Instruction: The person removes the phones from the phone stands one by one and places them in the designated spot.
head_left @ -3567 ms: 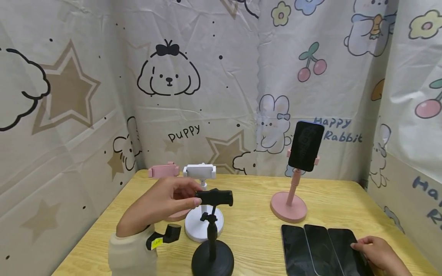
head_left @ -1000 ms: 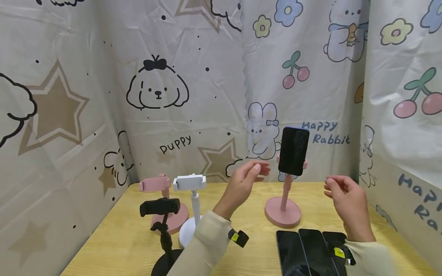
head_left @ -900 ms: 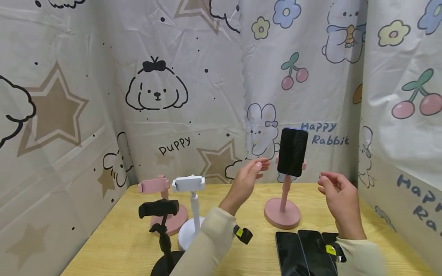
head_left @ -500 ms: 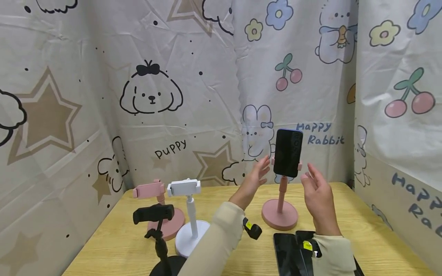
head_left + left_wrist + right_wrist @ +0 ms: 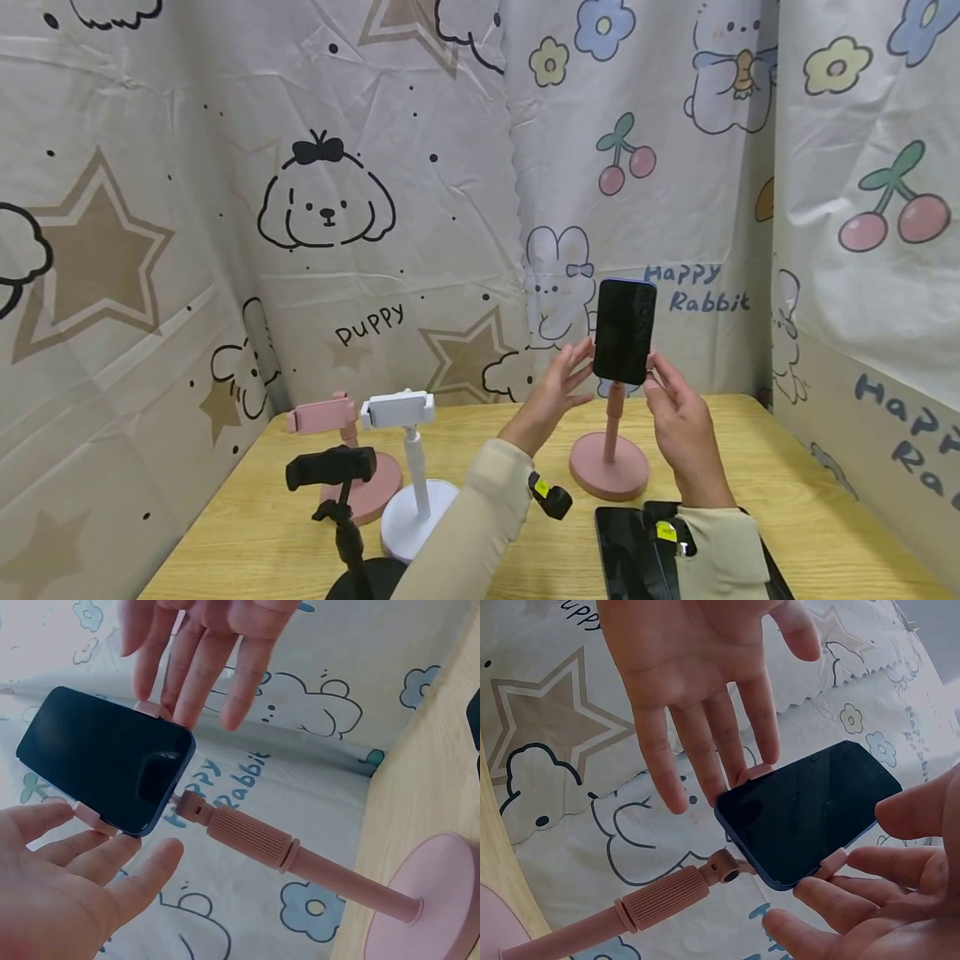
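Observation:
A dark smartphone (image 5: 625, 332) with a blue edge sits upright, slightly tilted, in the clamp of a pink phone stand (image 5: 609, 468). My left hand (image 5: 550, 402) is at its left side, fingers extended and spread. In the left wrist view the fingertips meet the pink clamp arm (image 5: 97, 819) at the phone's edge. On the other side, my right hand (image 5: 684, 429) holds nearly straight fingers against the other clamp arm (image 5: 834, 862), thumb near the screen's edge. Neither hand curls round the phone. The clamp's back is hidden behind it.
At left stand a black phone stand (image 5: 330, 468), a white one (image 5: 415, 467) and another pink one (image 5: 326, 412), all without phones. Dark phones (image 5: 622, 546) lie flat at front right, partly under my right sleeve. Printed cloth (image 5: 450, 208) walls in the wooden table (image 5: 247, 533).
My left hand has left the black stand and my right hand the lying phones. Both have come to the mounted phone's sides; in the last half second the right hand closed in on the clamp.

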Available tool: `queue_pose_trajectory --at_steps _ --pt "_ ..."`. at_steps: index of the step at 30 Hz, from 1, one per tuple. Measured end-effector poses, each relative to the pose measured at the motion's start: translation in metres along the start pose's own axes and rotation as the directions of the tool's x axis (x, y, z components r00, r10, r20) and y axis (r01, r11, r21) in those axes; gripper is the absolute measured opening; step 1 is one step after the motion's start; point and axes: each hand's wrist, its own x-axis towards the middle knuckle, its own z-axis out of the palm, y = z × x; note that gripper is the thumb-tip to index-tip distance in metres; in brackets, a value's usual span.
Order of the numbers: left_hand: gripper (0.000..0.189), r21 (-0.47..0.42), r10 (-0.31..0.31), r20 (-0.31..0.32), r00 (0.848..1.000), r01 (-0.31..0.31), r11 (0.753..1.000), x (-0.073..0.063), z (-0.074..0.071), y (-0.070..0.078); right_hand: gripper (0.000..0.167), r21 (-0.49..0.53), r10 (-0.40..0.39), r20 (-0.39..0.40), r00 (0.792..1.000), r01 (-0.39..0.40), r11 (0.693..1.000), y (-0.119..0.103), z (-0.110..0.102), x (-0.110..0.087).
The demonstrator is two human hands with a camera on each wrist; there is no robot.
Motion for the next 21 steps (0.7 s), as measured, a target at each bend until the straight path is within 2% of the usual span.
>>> queue_pose_trajectory --at_steps 10,17,21 --pt "0.077 0.017 0.001 -0.033 0.999 0.000 1.000 -0.011 -0.013 0.006 0.057 0.057 -0.034 0.073 0.997 0.030 0.998 0.002 0.009 0.000" --pt "0.075 0.018 0.014 -0.088 0.996 -0.012 1.000 -0.030 -0.030 0.011 0.054 0.081 -0.068 0.142 0.988 0.057 0.995 0.000 0.026 -0.001" --pt "0.071 0.049 0.019 -0.122 0.992 -0.013 0.999 -0.044 -0.038 0.015 0.053 0.068 -0.085 0.163 0.983 0.075 0.995 -0.003 0.036 -0.002"
